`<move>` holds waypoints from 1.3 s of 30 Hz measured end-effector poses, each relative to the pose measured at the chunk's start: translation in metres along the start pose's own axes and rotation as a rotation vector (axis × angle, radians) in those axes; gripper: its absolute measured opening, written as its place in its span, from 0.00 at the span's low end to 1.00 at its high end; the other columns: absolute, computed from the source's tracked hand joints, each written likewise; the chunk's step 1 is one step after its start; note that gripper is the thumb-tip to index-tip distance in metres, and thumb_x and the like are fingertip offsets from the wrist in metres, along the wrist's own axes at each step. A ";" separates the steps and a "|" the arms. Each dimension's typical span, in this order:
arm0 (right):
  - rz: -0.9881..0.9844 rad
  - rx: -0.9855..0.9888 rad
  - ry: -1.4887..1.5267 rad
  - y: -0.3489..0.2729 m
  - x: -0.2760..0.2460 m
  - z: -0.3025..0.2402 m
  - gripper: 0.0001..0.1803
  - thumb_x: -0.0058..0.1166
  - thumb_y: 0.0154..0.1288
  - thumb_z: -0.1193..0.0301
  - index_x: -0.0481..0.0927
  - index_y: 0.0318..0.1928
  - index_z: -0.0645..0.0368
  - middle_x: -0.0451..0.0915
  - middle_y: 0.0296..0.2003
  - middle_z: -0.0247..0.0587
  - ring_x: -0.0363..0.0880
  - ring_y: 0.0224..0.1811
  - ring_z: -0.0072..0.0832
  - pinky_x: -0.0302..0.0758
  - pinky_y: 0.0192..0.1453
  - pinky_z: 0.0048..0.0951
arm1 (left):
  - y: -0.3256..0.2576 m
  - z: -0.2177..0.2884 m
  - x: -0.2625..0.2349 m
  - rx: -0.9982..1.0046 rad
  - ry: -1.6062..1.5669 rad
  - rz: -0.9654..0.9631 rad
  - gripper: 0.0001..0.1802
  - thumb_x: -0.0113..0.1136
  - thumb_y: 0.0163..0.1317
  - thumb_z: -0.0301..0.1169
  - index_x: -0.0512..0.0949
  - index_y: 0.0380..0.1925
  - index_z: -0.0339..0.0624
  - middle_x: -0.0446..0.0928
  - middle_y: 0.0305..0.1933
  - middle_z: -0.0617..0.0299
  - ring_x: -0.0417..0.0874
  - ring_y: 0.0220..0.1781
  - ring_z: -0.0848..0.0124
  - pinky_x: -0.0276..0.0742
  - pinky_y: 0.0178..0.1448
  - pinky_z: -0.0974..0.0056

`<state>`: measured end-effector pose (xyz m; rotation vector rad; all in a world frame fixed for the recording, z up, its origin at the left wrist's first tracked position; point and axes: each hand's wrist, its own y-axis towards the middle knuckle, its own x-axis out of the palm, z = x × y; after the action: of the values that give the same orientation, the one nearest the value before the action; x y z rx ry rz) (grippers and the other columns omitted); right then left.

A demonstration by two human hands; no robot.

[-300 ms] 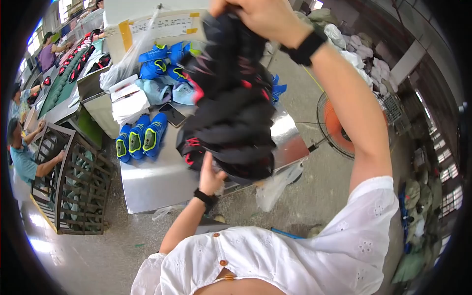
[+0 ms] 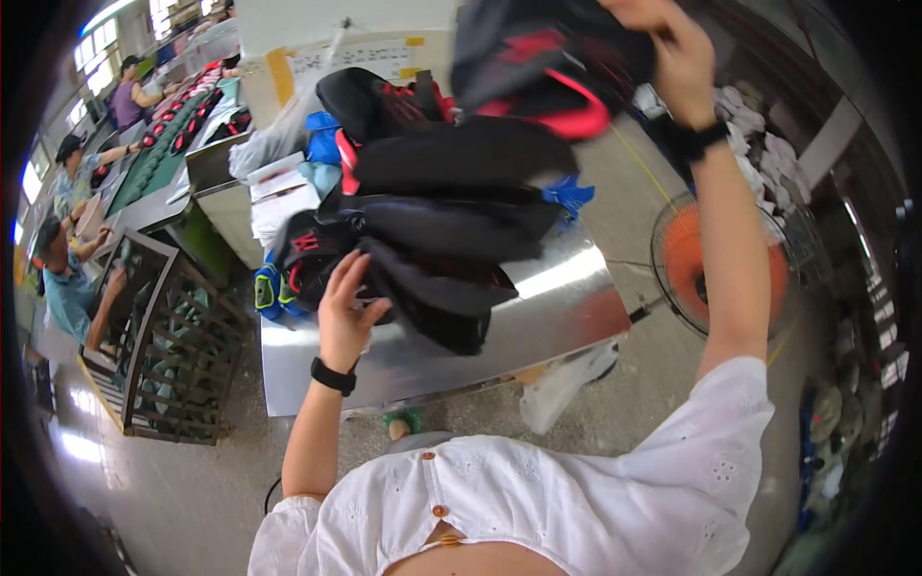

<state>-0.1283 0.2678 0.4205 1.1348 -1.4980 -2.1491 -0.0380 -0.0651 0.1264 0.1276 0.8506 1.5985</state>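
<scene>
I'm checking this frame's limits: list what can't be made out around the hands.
- Right hand: fingertips cut off by the top edge, head view.
- Table: its middle is hidden by the black shoe uppers.
- Left hand: its palm faces away.
- Blue shoes: mostly covered by the uppers.

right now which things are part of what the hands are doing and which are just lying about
In hand:
- stack of black and red shoe uppers
- left hand under the stack
- right hand gripping its top

Lying about:
- blue shoe pieces
- metal table
- orange fan
- slatted rack

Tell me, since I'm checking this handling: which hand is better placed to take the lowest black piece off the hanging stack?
Left. The left hand already touches the bottom of the stack of black shoe uppers, while the right hand is occupied gripping its top.
</scene>
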 end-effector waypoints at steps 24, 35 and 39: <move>-0.923 0.817 -0.216 -0.344 0.086 -0.150 0.29 0.65 0.40 0.68 0.72 0.47 0.49 0.64 0.48 0.43 0.69 0.45 0.44 0.74 0.39 0.36 | -0.168 -0.104 0.047 -0.251 0.535 -0.577 0.31 0.65 0.41 0.33 0.66 0.48 0.45 0.65 0.52 0.59 0.77 0.40 0.58 0.76 0.34 0.59; -0.590 1.104 0.127 -0.407 0.176 -0.273 0.35 0.59 0.46 0.73 0.61 0.56 0.59 0.64 0.49 0.45 0.75 0.38 0.41 0.75 0.33 0.36 | -0.136 -0.164 0.073 -0.524 0.682 0.007 0.39 0.66 0.42 0.36 0.60 0.55 0.42 0.57 0.61 0.48 0.77 0.38 0.48 0.74 0.36 0.52; -0.643 0.959 0.296 -0.424 0.168 -0.284 0.31 0.58 0.48 0.74 0.65 0.56 0.60 0.68 0.47 0.46 0.75 0.40 0.36 0.73 0.38 0.33 | -0.129 -0.155 0.059 -0.451 0.848 -0.429 0.21 0.64 0.43 0.40 0.75 0.38 0.45 0.78 0.31 0.54 0.79 0.32 0.54 0.74 0.35 0.55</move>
<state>0.0540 0.1536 -0.0712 2.3788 -2.2923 -1.3538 -0.0297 -0.0855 -0.0825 -1.0499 1.0249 1.3713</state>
